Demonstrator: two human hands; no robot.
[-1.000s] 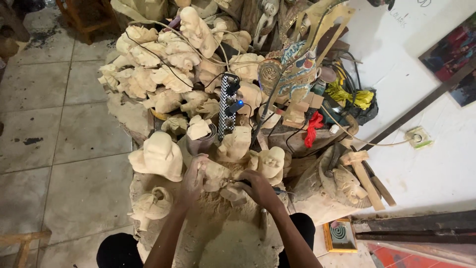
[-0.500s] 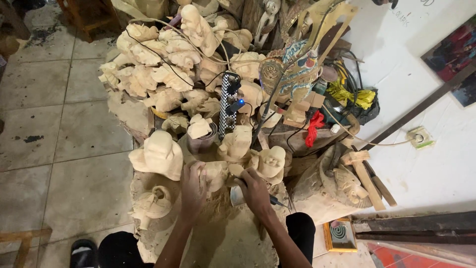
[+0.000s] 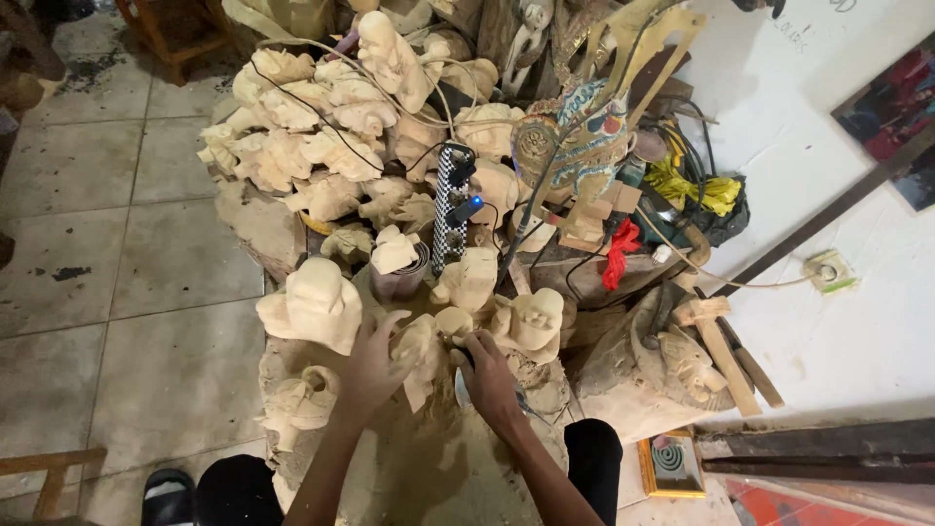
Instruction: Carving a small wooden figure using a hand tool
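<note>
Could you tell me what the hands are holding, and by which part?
The left hand grips a small pale wood carving by its side; the right hand presses a mostly hidden tool against it.

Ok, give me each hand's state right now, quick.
Left hand: closed on the pale wooden carving, steadying it.
Right hand: closed around a small tool at the carving; the tool itself is mostly hidden.

A small flat rectangular box (image 3: 672, 466) lies on the floor at lower right, just beside the person's knee; it has a yellow border and a grey face with a spiral design. A framed picture or poster (image 3: 891, 122), dark with red patches, hangs tilted on the white wall at upper right.
</note>
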